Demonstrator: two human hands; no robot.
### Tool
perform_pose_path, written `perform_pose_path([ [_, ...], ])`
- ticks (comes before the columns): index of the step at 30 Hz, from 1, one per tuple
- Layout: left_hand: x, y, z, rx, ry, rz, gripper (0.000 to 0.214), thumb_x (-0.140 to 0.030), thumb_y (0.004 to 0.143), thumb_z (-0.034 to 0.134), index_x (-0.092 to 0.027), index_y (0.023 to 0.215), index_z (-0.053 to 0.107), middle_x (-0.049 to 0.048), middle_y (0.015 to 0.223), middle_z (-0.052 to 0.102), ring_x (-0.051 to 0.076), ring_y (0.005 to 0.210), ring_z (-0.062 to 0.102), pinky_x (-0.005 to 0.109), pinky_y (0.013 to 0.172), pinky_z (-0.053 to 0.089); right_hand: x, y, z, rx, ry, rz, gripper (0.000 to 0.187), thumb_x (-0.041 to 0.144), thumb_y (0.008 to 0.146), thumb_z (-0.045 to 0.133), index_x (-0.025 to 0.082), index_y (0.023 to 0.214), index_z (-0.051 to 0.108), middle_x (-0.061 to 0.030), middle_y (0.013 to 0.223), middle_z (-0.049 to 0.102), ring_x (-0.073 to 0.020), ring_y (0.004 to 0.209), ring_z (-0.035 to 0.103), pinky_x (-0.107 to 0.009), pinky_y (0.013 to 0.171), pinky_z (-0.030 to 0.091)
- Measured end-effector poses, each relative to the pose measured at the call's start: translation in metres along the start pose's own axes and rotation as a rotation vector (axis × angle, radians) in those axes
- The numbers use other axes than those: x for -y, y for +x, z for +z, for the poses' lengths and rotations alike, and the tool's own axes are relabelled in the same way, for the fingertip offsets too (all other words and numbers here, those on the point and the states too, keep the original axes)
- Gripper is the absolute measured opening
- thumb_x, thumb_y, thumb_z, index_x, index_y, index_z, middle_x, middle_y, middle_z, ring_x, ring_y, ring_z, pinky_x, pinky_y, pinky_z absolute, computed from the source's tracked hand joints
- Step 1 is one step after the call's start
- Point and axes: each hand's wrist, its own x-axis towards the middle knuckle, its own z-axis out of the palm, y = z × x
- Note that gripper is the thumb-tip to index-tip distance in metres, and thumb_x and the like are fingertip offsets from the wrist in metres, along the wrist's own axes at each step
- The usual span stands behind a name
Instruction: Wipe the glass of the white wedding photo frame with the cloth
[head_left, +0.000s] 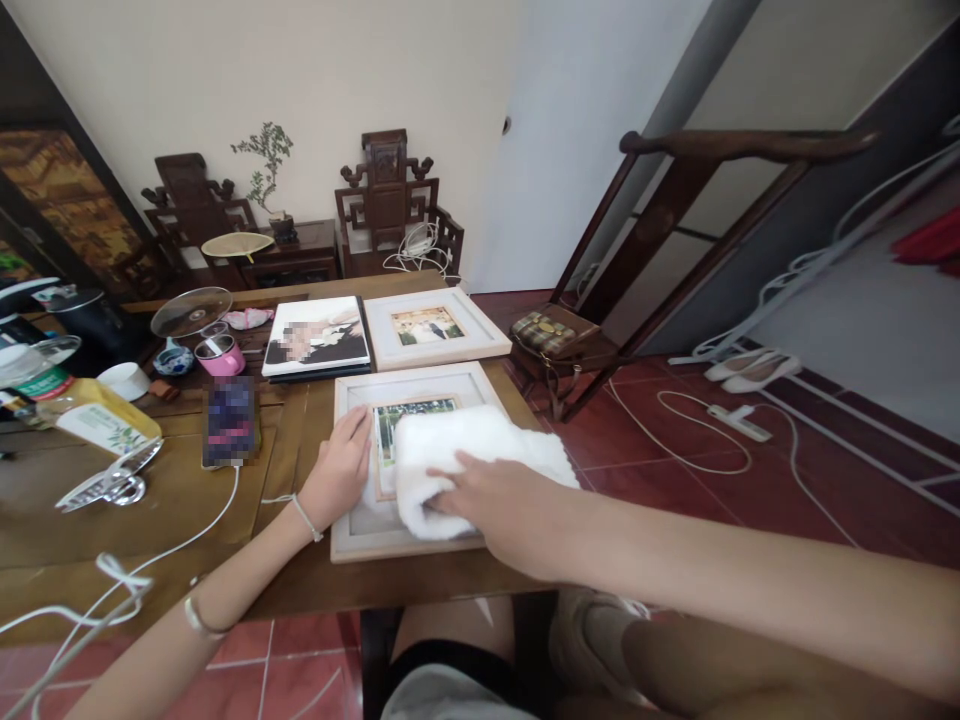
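A picture frame (459, 378) with a pale wooden border lies flat near the table's front edge. Its small photo (386, 425) of trees is partly hidden by a folded white towel (442, 435), which covers much of the glass and hangs past the right border. My right hand (499, 510) presses down on the towel, thumb and fingers gripping its front fold. On the left side of the frame rests my left hand (343, 468), its fingers stretched out flat beside the photo. The left fingertips touch the frame and hold nothing.
Behind lie a second framed photo (427, 325) and an album (319, 335). Leftward on the table (292, 440) are a phone (231, 425) with a white cable, a pink cup (220, 355), a metal clip (112, 482) and an oil bottle (97, 410). A wooden chair (600, 350) bearing a handbag (555, 328) stands right.
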Motion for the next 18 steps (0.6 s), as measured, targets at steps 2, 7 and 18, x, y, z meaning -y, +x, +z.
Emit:
perform_pose_path([
  [2,0.000,0.000,0.000,0.004,0.003,-0.006,0.044,-0.022,0.098,0.031,-0.016,0.139,0.043,0.0159,0.142,0.047,0.028,0.135,0.041,0.051,0.112,0.036,-0.016,0.013,0.008,-0.098,-0.076,0.064,0.065,-0.003,0.071,0.052,0.022,0.130,0.058,-0.0116,0.144,0.047,-0.0364,0.128,0.043,-0.045,0.089,0.049],
  [7,0.000,0.000,0.000,0.004,0.002,-0.012,0.043,-0.021,0.098,0.032,-0.017,0.139,0.043,0.0156,0.142,0.046,0.027,0.135,0.041,0.050,0.112,0.036,-0.073,0.050,0.022,-0.292,-0.261,0.167,0.075,-0.008,0.072,0.047,0.020,0.141,0.046,-0.0091,0.158,0.021,-0.0408,0.141,0.019,-0.058,0.103,0.036],
  [18,0.000,0.001,0.001,-0.016,-0.018,0.001,0.043,-0.023,0.098,0.032,-0.016,0.139,0.044,0.0157,0.142,0.047,0.027,0.135,0.041,0.051,0.112,0.036,-0.022,0.022,0.004,-0.006,-0.092,0.075,0.072,-0.003,0.069,0.052,0.024,0.135,0.054,-0.0108,0.153,0.034,-0.0439,0.135,0.032,-0.061,0.095,0.041],
])
